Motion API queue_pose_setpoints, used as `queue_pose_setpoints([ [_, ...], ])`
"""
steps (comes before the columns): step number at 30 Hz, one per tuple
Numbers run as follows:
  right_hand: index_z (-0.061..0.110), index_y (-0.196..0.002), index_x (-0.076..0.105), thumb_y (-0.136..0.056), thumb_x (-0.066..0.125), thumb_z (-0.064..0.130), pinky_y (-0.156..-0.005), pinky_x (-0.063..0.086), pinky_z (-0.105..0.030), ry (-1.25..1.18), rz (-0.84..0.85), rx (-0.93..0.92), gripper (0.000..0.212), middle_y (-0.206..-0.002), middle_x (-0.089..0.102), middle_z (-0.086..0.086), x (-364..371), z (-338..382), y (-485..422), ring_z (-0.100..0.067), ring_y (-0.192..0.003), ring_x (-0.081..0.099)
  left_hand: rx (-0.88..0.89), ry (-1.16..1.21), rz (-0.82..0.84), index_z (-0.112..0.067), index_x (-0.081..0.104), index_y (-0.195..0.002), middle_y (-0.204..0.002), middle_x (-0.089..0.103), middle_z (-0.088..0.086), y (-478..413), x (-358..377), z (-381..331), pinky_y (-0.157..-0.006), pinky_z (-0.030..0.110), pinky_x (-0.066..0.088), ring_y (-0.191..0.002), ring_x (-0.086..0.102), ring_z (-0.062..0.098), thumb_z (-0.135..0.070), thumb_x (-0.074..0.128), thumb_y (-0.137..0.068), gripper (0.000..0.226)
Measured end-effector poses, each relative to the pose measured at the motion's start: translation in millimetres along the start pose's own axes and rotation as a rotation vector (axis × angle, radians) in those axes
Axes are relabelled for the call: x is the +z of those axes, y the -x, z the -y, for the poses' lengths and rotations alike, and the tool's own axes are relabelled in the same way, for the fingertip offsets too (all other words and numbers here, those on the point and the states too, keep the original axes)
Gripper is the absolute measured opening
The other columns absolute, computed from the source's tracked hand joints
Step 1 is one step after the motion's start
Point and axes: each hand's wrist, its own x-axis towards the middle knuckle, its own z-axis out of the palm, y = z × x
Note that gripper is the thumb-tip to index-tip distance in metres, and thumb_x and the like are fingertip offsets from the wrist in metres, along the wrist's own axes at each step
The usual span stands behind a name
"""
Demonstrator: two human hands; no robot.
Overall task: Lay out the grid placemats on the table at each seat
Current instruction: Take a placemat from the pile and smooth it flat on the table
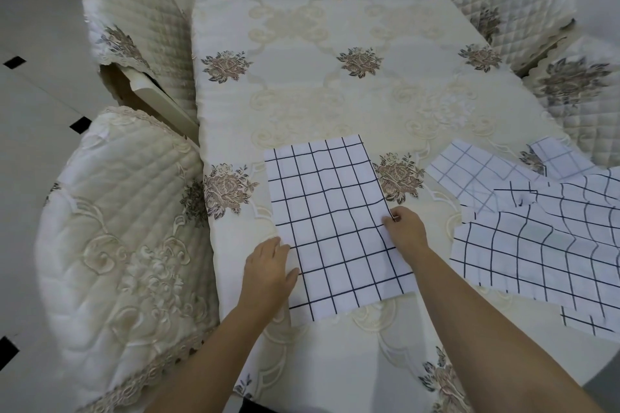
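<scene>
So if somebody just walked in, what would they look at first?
Probably the white placemat with black grid lines, lying flat near the front edge of the table, with the left hand pressing its left side and the right hand pinching its right edge. Next, the messy pile of placemats at the right. The flowery cream tablecloth and matching padded chairs stand out too.

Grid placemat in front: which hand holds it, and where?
Right hand pinches the grid placemat at its right edge; left hand lies flat on its left edge.
</scene>
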Motion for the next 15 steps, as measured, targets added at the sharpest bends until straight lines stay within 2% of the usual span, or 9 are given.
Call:
queue_pose_setpoints([
  [2, 0.002, -0.112, 0.056, -0.092, 0.051, 0.016, -0.072, 0.034, -0.027, -0.003, 0.005, 0.005, 0.024, -0.094, 0.055, -0.010, -0.7, 0.4, 0.4, -0.022, -0.083, 0.046, -0.005, 0.010, -0.006, -0.001, 0.069, -0.090, -0.094, 0.068, 0.020, -1.7, 1.2, 1.8, -0.066, 0.045, 0.055, -0.084, 0.068, 0.037, -0.012, 0.091, -0.045, 0.052],
  [4, 0.006, -0.095, 0.055, -0.092, 0.050, 0.015, -0.065, 0.033, -0.028, -0.005, 0.019, 0.011, 0.011, -0.078, 0.050, -0.005, -2.2, -1.6, 1.5, -0.023, -0.076, 0.045, 0.000, 0.024, -0.022, 0.000, 0.069, -0.089, -0.092, 0.067, 0.020, -3.3, 1.0, 2.7, -0.066, 0.044, 0.056, -0.083, 0.067, 0.037, -0.009, 0.090, -0.047, 0.049],
  [6, 0.008, -0.080, 0.048, -0.091, 0.049, 0.015, -0.058, 0.030, -0.030, 0.022, 0.019, -0.013, 0.013, -0.068, 0.045, -0.003, -4.2, -4.2, 3.2, -0.023, -0.071, 0.043, 0.002, 0.043, -0.041, 0.000, 0.069, -0.088, -0.090, 0.066, 0.019, -4.9, 1.4, 2.2, -0.065, 0.042, 0.055, -0.080, 0.066, 0.037, -0.006, 0.088, -0.049, 0.045],
  [9, 0.008, -0.082, 0.050, -0.091, 0.047, 0.022, -0.057, 0.032, -0.029, 0.136, -0.011, -0.045, 0.018, -0.073, 0.052, -0.005, -8.2, -5.9, 7.7, -0.025, -0.072, 0.049, -0.022, 0.044, -0.068, 0.000, 0.068, -0.086, -0.088, 0.065, 0.019, -7.9, 1.7, 2.5, -0.064, 0.041, 0.054, -0.077, 0.065, 0.037, -0.004, 0.082, -0.055, 0.034],
  [11, 0.009, -0.088, 0.053, -0.092, 0.046, 0.026, -0.060, 0.036, -0.029, 0.231, -0.064, -0.043, 0.019, -0.079, 0.056, -0.006, -9.4, -7.6, 8.9, -0.026, -0.075, 0.052, -0.044, 0.020, -0.087, 0.000, 0.066, -0.086, -0.089, 0.064, 0.020, -9.9, 1.4, 1.6, -0.065, 0.040, 0.054, -0.079, 0.065, 0.038, -0.010, 0.064, -0.068, 0.020],
  [13, 0.002, -0.093, 0.055, -0.091, 0.044, 0.021, -0.062, 0.042, -0.034, 0.351, -0.234, -0.143, 0.022, -0.087, 0.057, -0.014, -6.9, -11.1, 10.9, -0.031, -0.079, 0.055, -0.038, -0.023, -0.084, 0.000, 0.064, -0.088, -0.097, 0.064, 0.024, -12.8, 2.2, -1.4, -0.071, 0.043, 0.055, -0.089, 0.064, 0.041, -0.016, 0.044, -0.074, 0.030],
  [15, -0.003, -0.091, 0.057, -0.082, 0.040, 0.018, -0.055, 0.046, -0.036, 0.504, -0.371, -0.329, 0.028, -0.086, 0.058, -0.020, 0.2, -17.9, 12.2, -0.036, -0.074, 0.058, -0.015, -0.075, -0.085, 0.000, 0.066, -0.095, -0.111, 0.063, 0.027, -16.5, 5.3, -9.2, -0.078, 0.051, 0.053, -0.103, 0.061, 0.043, -0.015, 0.038, -0.076, 0.037],
])
